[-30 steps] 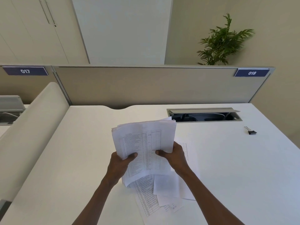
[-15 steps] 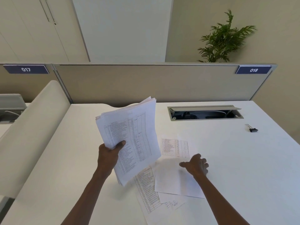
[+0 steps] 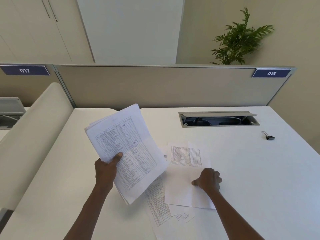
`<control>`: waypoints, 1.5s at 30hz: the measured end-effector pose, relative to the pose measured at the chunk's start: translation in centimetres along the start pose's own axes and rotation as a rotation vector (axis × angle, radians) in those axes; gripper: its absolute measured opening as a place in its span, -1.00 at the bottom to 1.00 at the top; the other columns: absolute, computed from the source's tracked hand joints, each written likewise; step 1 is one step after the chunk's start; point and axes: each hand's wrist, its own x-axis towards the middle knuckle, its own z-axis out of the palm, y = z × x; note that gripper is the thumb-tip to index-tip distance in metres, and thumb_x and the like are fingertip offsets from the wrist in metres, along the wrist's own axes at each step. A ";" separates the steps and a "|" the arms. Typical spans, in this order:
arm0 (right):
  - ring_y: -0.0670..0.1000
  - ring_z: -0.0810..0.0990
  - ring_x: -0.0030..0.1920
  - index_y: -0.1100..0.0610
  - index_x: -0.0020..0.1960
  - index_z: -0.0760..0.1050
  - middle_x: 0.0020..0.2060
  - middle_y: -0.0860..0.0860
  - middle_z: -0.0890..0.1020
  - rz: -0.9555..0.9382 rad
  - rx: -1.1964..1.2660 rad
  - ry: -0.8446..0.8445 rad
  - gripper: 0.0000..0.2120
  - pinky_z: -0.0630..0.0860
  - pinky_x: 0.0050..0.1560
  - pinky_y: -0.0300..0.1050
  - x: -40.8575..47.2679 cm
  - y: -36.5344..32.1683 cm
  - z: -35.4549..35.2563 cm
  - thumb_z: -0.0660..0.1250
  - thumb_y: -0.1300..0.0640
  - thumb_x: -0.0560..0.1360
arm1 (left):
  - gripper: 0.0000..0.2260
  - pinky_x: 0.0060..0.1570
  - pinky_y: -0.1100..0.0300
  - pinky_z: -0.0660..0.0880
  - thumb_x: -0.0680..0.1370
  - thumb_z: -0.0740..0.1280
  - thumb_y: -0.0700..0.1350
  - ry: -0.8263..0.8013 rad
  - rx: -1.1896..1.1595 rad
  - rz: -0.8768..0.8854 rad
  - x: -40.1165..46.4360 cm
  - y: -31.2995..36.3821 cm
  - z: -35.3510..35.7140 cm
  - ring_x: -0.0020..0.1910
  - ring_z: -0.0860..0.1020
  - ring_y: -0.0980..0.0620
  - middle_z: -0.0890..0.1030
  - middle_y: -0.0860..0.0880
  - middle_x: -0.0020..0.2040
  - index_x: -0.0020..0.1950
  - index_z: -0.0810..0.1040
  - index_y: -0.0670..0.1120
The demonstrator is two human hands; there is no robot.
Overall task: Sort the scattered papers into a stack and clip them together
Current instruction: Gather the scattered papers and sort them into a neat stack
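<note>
A stack of printed tables point(image 3: 126, 153) is held tilted above loose sheets point(image 3: 183, 189) overlapped on the desk; a black binder clip point(image 3: 269, 137) is set well apart.

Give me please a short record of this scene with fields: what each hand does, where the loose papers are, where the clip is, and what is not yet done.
left hand: left hand holds the gathered stack of papers tilted above the desk
right hand: right hand rests on a blank sheet, thumb pressing it
loose papers: several sheets lie overlapping on the desk, including a printed table sheet
clip: black binder clip lies on the desk at far right, apart from the papers
not yet done: loose sheets not in the stack; nothing clipped
</note>
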 end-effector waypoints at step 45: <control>0.06 0.66 -0.15 0.14 0.07 0.61 -0.09 0.03 0.69 -0.511 0.825 0.027 -0.71 0.49 -0.29 -0.24 -4.6 -4.5 -11.3 0.54 0.13 0.38 | -0.80 0.03 -0.02 0.55 0.45 0.51 -0.22 -0.058 0.085 -0.116 0.8 -0.7 -1.2 -0.06 0.64 -0.16 0.66 -0.06 -0.08 0.04 0.59 -0.16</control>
